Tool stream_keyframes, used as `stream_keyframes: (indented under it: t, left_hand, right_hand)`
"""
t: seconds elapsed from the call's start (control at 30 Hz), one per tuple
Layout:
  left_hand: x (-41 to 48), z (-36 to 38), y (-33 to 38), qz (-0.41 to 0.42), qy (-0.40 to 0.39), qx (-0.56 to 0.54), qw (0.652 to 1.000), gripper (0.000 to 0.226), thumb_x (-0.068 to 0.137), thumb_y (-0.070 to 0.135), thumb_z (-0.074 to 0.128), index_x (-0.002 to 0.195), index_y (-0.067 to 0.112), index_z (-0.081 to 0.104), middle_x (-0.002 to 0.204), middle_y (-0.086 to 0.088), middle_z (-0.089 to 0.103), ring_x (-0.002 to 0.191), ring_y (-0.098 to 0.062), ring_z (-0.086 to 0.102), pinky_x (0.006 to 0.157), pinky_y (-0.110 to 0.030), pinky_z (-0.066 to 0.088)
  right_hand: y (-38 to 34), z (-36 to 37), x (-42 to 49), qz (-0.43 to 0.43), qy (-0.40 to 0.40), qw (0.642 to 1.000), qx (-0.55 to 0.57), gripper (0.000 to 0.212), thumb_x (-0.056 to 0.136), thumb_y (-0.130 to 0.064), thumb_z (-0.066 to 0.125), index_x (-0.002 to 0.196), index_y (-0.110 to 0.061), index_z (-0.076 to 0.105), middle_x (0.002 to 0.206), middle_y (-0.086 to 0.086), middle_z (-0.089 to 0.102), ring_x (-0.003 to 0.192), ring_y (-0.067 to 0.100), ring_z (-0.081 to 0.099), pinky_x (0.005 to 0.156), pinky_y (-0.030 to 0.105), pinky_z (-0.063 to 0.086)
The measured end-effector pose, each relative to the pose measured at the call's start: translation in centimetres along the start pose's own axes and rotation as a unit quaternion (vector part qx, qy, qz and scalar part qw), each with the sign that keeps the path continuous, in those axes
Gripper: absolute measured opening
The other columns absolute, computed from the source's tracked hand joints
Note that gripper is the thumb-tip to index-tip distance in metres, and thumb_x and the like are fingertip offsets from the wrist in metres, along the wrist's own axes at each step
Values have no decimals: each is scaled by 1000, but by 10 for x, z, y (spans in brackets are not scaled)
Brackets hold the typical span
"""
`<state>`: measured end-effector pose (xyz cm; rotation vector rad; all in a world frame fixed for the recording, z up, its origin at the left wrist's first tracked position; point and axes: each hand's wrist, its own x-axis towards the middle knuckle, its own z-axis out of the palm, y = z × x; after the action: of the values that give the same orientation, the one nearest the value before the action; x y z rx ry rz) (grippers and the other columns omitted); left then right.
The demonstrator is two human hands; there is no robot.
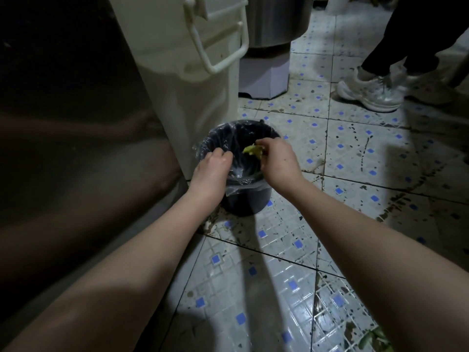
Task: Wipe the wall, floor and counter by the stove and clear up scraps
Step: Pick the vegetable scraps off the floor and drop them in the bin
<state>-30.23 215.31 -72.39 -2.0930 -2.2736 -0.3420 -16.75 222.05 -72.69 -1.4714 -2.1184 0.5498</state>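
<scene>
A small dark bin (pixel 243 203) lined with a clear plastic bag (pixel 215 138) stands on the tiled floor beside a tall white container. My left hand (pixel 212 171) rests on the bin's near-left rim, fingers curled over the bag edge. Over the bin's mouth, my right hand (pixel 278 161) pinches yellow-green vegetable scraps (pixel 251 150). The bin's inside is dark and its contents cannot be made out.
A tall white container (pixel 193 80) with a handle stands left of the bin, a steel pot (pixel 276 21) on a grey base behind. Another person's legs and white sneakers (pixel 373 91) are at the right. The stained blue-dotted tile floor (pixel 355 161) has green leaves (pixel 375 339) at bottom right.
</scene>
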Motion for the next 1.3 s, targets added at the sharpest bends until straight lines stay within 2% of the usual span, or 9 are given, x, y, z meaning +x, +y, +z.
stream_keyframes:
  t: [0.27, 0.37, 0.47, 0.63, 0.83, 1.0, 1.1, 1.2, 1.3]
  left_hand:
    - [-15, 0, 1, 17, 17, 43, 999, 30, 83, -9, 50, 109, 6, 53, 114, -13, 52, 101, -31, 51, 78, -37, 40]
    - [-17, -2, 13, 34, 32, 41, 998, 27, 84, -8, 50, 107, 7, 53, 113, -12, 52, 100, -31, 51, 75, -36, 39]
    - [-20, -2, 31, 60, 46, 31, 997, 25, 85, -7, 48, 105, 7, 55, 110, -12, 53, 97, -32, 51, 70, -35, 35]
    - [-32, 6, 66, 138, 41, 32, 989, 27, 83, -7, 50, 106, 6, 55, 110, -13, 53, 97, -31, 50, 76, -37, 38]
    - [-44, 31, 111, 212, -7, 55, 976, 31, 83, -5, 50, 111, 10, 53, 112, -11, 51, 103, -30, 49, 78, -35, 36]
    - [-52, 49, 140, 257, -46, 71, 963, 29, 84, -3, 50, 110, 9, 54, 109, -13, 53, 99, -31, 52, 74, -37, 37]
    - [-62, 62, 149, 295, -82, 116, 945, 31, 80, 0, 57, 109, 11, 52, 108, -11, 53, 96, -29, 52, 72, -35, 37]
    - [-75, 77, 161, 330, -128, 156, 922, 35, 79, 0, 58, 111, 12, 50, 111, -9, 51, 100, -28, 51, 73, -34, 35]
    - [-87, 90, 178, 372, -154, 165, 900, 33, 79, -1, 56, 109, 12, 49, 109, -9, 52, 97, -28, 52, 69, -32, 30]
  right_hand:
    - [9, 4, -22, -21, -22, 997, -69, 44, 85, -3, 52, 126, -18, 58, 118, 11, 57, 109, 31, 55, 91, 41, 48]
    - [21, -7, -37, -17, -27, 995, -91, 41, 85, -7, 52, 124, -19, 59, 116, 10, 57, 108, 32, 54, 89, 41, 48]
    - [36, -19, -56, -1, -17, 995, -102, 42, 84, -5, 53, 123, -19, 59, 115, 11, 58, 107, 31, 54, 86, 41, 47]
    - [67, -39, -100, 41, -35, 990, -132, 42, 88, -5, 51, 129, -17, 55, 124, 9, 55, 117, 28, 49, 93, 39, 44]
    - [112, -71, -164, 104, -80, 979, -153, 45, 87, -1, 47, 129, -14, 55, 128, 10, 54, 118, 29, 48, 95, 39, 44]
    - [151, -99, -208, 168, -77, 968, -167, 43, 89, -2, 49, 129, -16, 55, 128, 8, 53, 119, 28, 47, 98, 38, 42]
    - [176, -113, -233, 216, -69, 961, -159, 40, 86, 1, 49, 122, -12, 58, 123, 9, 53, 117, 30, 48, 97, 38, 43]
    - [199, -124, -257, 274, -60, 954, -110, 42, 84, 7, 47, 123, -5, 57, 134, 17, 47, 128, 32, 42, 105, 34, 37]
    - [219, -135, -273, 292, -36, 949, -111, 41, 85, 2, 49, 123, -7, 59, 131, 15, 51, 121, 31, 49, 101, 34, 42]
